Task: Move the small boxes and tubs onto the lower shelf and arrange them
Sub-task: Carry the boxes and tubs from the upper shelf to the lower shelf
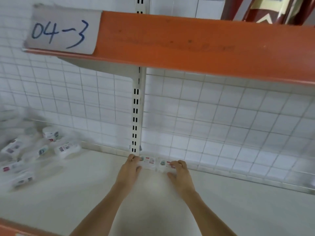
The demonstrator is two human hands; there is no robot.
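Observation:
Two small white boxes with red and teal labels sit side by side at the back of the lower shelf (pixel 85 193), against the wire grid. My left hand (pixel 130 169) holds the left box (pixel 148 161) at its left end, fingers curled over its top. My right hand (pixel 179 171) holds the right box (pixel 164 165) at its right end in the same way. A loose, blurred pile of white boxes and tubs (pixel 34 150) lies on the same shelf at the far left.
The orange upper shelf (pixel 187 43) with a paper label "04-3" (pixel 61 30) overhangs the work area. A slotted white upright (pixel 136 120) stands just behind the boxes. A wire grid back panel (pixel 230 125) lines the rear. An orange front lip (pixel 13 230) edges the lower shelf.

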